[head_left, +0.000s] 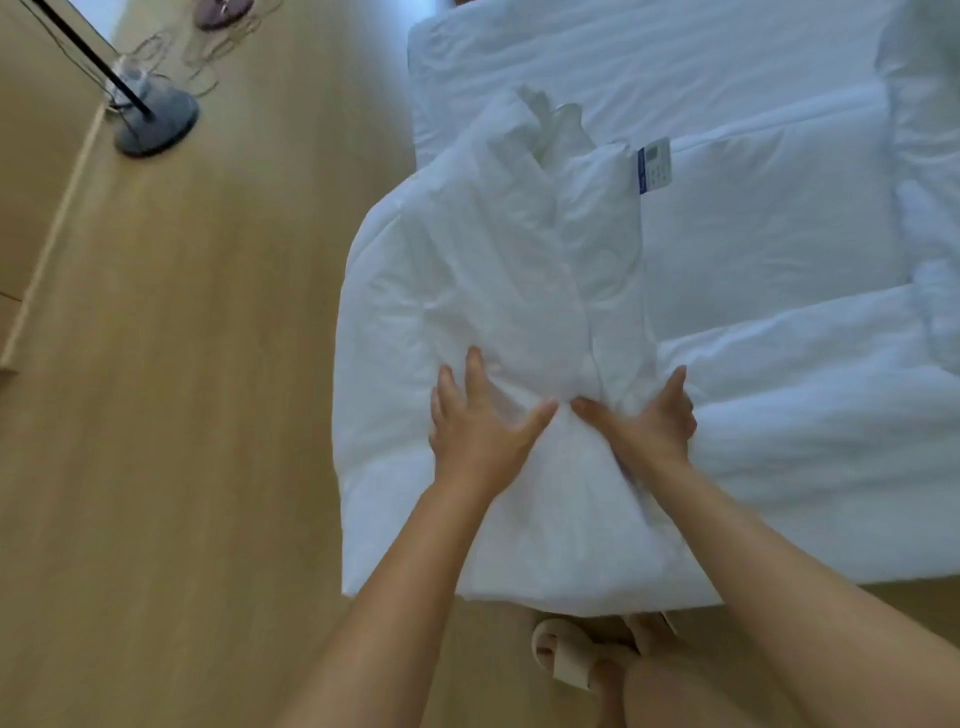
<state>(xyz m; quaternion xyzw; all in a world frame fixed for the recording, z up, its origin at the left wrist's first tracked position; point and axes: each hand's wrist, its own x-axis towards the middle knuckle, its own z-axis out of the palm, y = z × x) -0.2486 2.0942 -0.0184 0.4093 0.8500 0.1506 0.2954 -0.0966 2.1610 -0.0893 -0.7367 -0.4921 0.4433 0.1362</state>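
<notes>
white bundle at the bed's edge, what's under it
A white quilt spread on the bed shows around the bundle. The left hand and right hand lie on top. The quilt right beneath it is covered.

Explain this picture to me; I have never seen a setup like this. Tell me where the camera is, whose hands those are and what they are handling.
There is no machine here. One camera sits on a person's head and looks forward and down, so the two bare arms entering from the bottom are the wearer's own. The person stands at the edge of a bed made up in white. On it lies a bunched white quilt, and a small printed label shows farther up. The left hand presses on the quilt with fingers spread. The right hand lies on it alongside, thumbs nearly meeting; blur hides whether it grips the cloth. On the wooden floor stands a dark round stand base, and a pale slipper shows below.
</notes>
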